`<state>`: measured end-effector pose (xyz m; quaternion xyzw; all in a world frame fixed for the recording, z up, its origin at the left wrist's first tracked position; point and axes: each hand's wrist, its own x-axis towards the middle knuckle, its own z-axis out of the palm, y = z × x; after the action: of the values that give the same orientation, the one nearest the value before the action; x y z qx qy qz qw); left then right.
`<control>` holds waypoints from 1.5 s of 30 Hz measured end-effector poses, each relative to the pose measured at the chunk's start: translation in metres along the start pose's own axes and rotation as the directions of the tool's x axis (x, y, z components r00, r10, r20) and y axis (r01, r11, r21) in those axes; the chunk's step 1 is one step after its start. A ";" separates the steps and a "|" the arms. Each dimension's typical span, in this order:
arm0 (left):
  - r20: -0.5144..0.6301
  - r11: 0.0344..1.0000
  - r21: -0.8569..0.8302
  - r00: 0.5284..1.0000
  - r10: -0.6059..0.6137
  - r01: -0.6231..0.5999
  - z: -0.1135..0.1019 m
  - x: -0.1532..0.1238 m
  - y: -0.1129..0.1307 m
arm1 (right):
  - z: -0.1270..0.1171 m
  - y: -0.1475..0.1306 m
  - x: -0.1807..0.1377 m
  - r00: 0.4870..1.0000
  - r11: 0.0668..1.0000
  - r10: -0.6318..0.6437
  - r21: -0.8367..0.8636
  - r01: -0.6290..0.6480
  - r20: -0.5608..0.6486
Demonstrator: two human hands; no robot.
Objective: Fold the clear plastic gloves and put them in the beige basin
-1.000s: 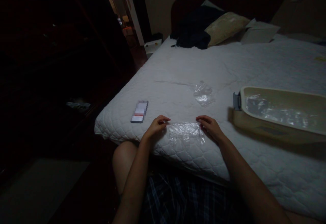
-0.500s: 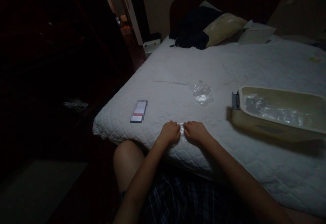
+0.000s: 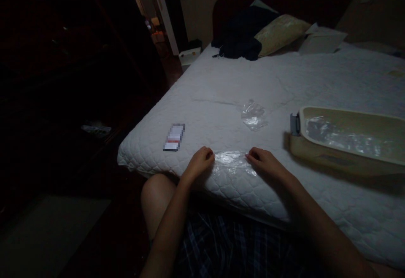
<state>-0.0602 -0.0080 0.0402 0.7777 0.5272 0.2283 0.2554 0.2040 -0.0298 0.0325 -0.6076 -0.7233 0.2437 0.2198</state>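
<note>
A clear plastic bag point(image 3: 230, 160) is stretched between my two hands just above the near edge of the bed. My left hand point(image 3: 201, 163) pinches its left top corner, and my right hand point(image 3: 261, 160) pinches the right one. The bag's upper edge runs nearly straight, and its lower part hangs creased over the quilted cover. Beyond my hands lies another crumpled clear plastic bag point(image 3: 253, 114). To the right stands a beige plastic bin point(image 3: 341, 160) with a grey latch, and more shiny clear plastic lies inside it.
A phone point(image 3: 174, 137) with a lit screen lies left of my hands on the white quilted bed point(image 3: 218, 79). Dark clothing point(image 3: 243, 29) and a yellowish pillow point(image 3: 281, 35) are heaped near the headboard. A small white box point(image 3: 190, 54) stands beyond the bed's left side.
My hands have moved apart, left hand leftward and right hand rightward, pulling the clear plastic bag's top edge out wide between them. The other things stay in place.
</note>
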 end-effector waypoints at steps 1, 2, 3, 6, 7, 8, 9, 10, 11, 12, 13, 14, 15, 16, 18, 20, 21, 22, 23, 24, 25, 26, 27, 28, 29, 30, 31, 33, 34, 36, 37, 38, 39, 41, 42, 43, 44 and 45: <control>-0.014 0.994 -0.081 0.997 -0.070 0.069 -0.001 0.000 -0.004 | 0.000 0.006 0.000 0.999 0.994 0.044 0.096 -0.043 -0.006; 0.001 0.975 -0.170 0.989 -0.147 0.145 -0.001 0.000 -0.008 | 0.000 0.012 0.000 0.996 0.977 0.089 0.193 -0.087 0.003; 0.050 0.940 -0.260 0.975 -0.217 0.223 -0.001 0.000 -0.012 | 0.000 0.017 0.000 0.991 0.949 0.128 0.287 -0.131 0.029; 0.267 0.802 -0.442 0.913 -0.310 0.401 0.001 0.002 -0.017 | 0.003 0.023 -0.001 0.970 0.837 0.196 0.491 -0.243 0.145; 0.305 0.772 -0.471 0.900 -0.311 0.427 0.002 0.003 -0.017 | 0.004 0.023 -0.001 0.961 0.806 0.212 0.525 -0.273 0.175; 0.319 0.750 -0.495 0.895 -0.312 0.438 0.003 0.004 -0.017 | 0.005 0.021 -0.001 0.953 0.778 0.227 0.551 -0.301 0.200; 0.315 0.733 -0.520 0.896 -0.312 0.438 0.004 0.004 -0.015 | 0.005 0.018 -0.001 0.946 0.752 0.242 0.574 -0.324 0.218; 0.301 0.717 -0.549 0.902 -0.310 0.429 0.006 0.005 -0.014 | 0.006 0.016 -0.001 0.941 0.728 0.247 0.597 -0.337 0.230; 0.284 0.699 -0.581 0.909 -0.305 0.416 0.007 0.005 -0.012 | 0.006 0.013 0.000 0.939 0.709 0.242 0.616 -0.343 0.244; 0.264 0.682 -0.612 0.917 -0.300 0.400 0.008 0.005 -0.010 | 0.007 0.011 0.002 0.941 0.694 0.231 0.636 -0.337 0.247; 0.240 0.670 -0.638 0.925 -0.294 0.379 0.010 0.006 -0.008 | 0.008 0.009 0.004 0.946 0.683 0.218 0.655 -0.323 0.240; 0.213 0.665 -0.657 0.933 -0.290 0.357 0.012 0.006 -0.006 | 0.009 0.009 0.006 0.953 0.678 0.206 0.670 -0.302 0.221; 0.186 0.663 -0.669 0.939 -0.290 0.337 0.014 0.007 -0.005 | 0.010 0.008 0.009 0.961 0.677 0.199 0.682 -0.275 0.190; 0.158 0.661 -0.679 0.943 -0.294 0.320 0.015 0.008 -0.003 | 0.011 0.009 0.012 0.969 0.679 0.196 0.692 -0.246 0.152; 0.118 0.646 -0.702 0.943 -0.310 0.300 0.019 0.009 0.000 | 0.013 0.010 0.018 0.977 0.686 0.200 0.701 -0.195 0.076; 0.091 0.618 -0.730 0.938 -0.335 0.292 0.020 0.011 0.001 | 0.013 0.011 0.023 0.978 0.696 0.207 0.696 -0.175 0.038; 0.081 0.609 -0.738 0.934 -0.348 0.291 0.020 0.012 0.001 | 0.012 0.011 0.023 0.976 0.700 0.215 0.692 -0.176 0.032; 0.070 0.608 -0.739 0.930 -0.360 0.291 0.020 0.012 0.000 | 0.010 0.011 0.023 0.974 0.704 0.225 0.686 -0.184 0.030; 0.059 0.615 -0.732 0.927 -0.371 0.293 0.019 0.012 -0.001 | 0.007 0.012 0.022 0.970 0.710 0.240 0.676 -0.197 0.031; 0.047 0.627 -0.720 0.923 -0.382 0.296 0.017 0.013 -0.003 | 0.004 0.013 0.021 0.966 0.718 0.256 0.662 -0.215 0.036; 0.040 0.641 -0.705 0.919 -0.391 0.303 0.016 0.013 -0.005 | 0.002 0.014 0.019 0.961 0.725 0.271 0.646 -0.238 0.050; 0.040 0.655 -0.688 0.917 -0.397 0.313 0.014 0.013 -0.007 | -0.001 0.015 0.017 0.956 0.729 0.283 0.630 -0.267 0.078; 0.046 0.667 -0.670 0.915 -0.401 0.326 0.013 0.013 -0.009 | -0.004 0.017 0.014 0.949 0.727 0.292 0.617 -0.299 0.116; 0.062 0.677 -0.651 0.913 -0.403 0.343 0.012 0.013 -0.011 | -0.006 0.018 0.012 0.941 0.718 0.295 0.612 -0.331 0.164; 0.083 0.684 -0.635 0.912 -0.403 0.360 0.011 0.013 -0.012 | -0.007 0.020 0.011 0.933 0.705 0.291 0.611 -0.360 0.214; 0.108 0.684 -0.626 0.910 -0.400 0.375 0.010 0.014 -0.013 | -0.008 0.021 0.010 0.924 0.692 0.285 0.612 -0.383 0.257; 0.136 0.676 -0.627 0.909 -0.395 0.387 0.010 0.014 -0.013 | -0.009 0.022 0.009 0.915 0.682 0.280 0.610 -0.403 0.291; 0.199 0.645 -0.644 0.904 -0.379 0.412 0.010 0.015 -0.014 | -0.009 0.022 0.009 0.902 0.679 0.281 0.597 -0.428 0.329; 0.229 0.629 -0.651 0.900 -0.371 0.425 0.010 0.016 -0.014 | -0.009 0.022 0.009 0.898 0.680 0.282 0.589 -0.436 0.338; 0.279 0.614 -0.650 0.892 -0.356 0.448 0.009 0.018 -0.015 | -0.010 0.022 0.009 0.895 0.677 0.267 0.591 -0.438 0.357; 0.306 0.612 -0.645 0.888 -0.342 0.458 0.009 0.018 -0.016 | -0.010 0.022 0.010 0.896 0.672 0.252 0.600 -0.434 0.365; 0.334 0.609 -0.644 0.886 -0.321 0.463 0.008 0.019 -0.017 | -0.010 0.023 0.010 0.897 0.668 0.236 0.609 -0.428 0.373; 0.360 0.605 -0.646 0.885 -0.296 0.465 0.008 0.020 -0.018 | -0.010 0.024 0.010 0.898 0.665 0.220 0.615 -0.424 0.381; 0.401 0.597 -0.652 0.881 -0.252 0.468 0.007 0.021 -0.019 | -0.009 0.027 0.010 0.901 0.661 0.196 0.627 -0.413 0.388; 0.410 0.595 -0.653 0.879 -0.244 0.469 0.007 0.021 -0.020 | -0.009 0.028 0.010 0.901 0.659 0.188 0.630 -0.411 0.391; 0.410 0.593 -0.655 0.879 -0.243 0.469 0.007 0.021 -0.021 | -0.008 0.029 0.010 0.900 0.655 0.183 0.634 -0.412 0.397; 0.407 0.591 -0.657 0.880 -0.244 0.468 0.007 0.021 -0.021 | -0.007 0.030 0.010 0.898 0.649 0.182 0.638 -0.415 0.399; 0.407 0.589 -0.659 0.880 -0.244 0.468 0.007 0.021 -0.022 | -0.006 0.031 0.011 0.898 0.643 0.187 0.641 -0.419 0.399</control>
<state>-0.0640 0.0178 0.0227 0.5060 0.4934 0.2561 0.6595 0.2301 -0.0144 0.0185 -0.5443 -0.4822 0.6258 0.2820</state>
